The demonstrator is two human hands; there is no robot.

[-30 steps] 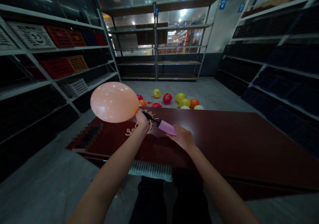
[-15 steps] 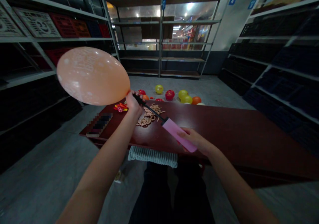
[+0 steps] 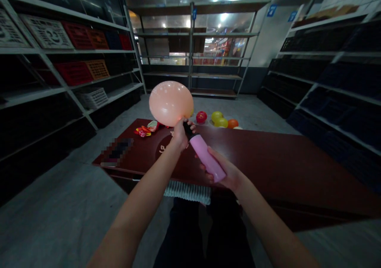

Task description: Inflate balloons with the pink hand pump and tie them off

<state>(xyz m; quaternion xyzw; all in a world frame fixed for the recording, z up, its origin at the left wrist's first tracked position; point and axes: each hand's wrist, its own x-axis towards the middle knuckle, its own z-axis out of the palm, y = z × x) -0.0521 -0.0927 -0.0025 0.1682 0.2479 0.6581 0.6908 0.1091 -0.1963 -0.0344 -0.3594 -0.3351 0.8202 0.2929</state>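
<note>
A peach balloon (image 3: 170, 103), partly inflated, sits on the tip of a pink hand pump (image 3: 208, 159) with a black end. My left hand (image 3: 181, 133) is closed around that black end and the balloon's neck. Around the pink barrel my right hand (image 3: 224, 168) is wrapped, lower and to the right. The pump slants over the brown table (image 3: 276, 160), its shaft pushed in so that no rod shows. Some beige modelling balloons (image 3: 163, 148) lie on the table, mostly hidden behind my left hand.
Flat red and yellow balloons (image 3: 143, 131) lie at the table's far left, near a blurred dark phone-like object (image 3: 117, 151). On the floor beyond are inflated balloons, among them a red one (image 3: 201, 117). Shelving racks (image 3: 190, 75) surround the room; a ribbed grey-blue cushion (image 3: 189, 191) hangs at the near edge.
My left hand has moved right and down toward my right hand, pushing the pump's rod in. The balloon has swung right with it and looks smaller in view.
</note>
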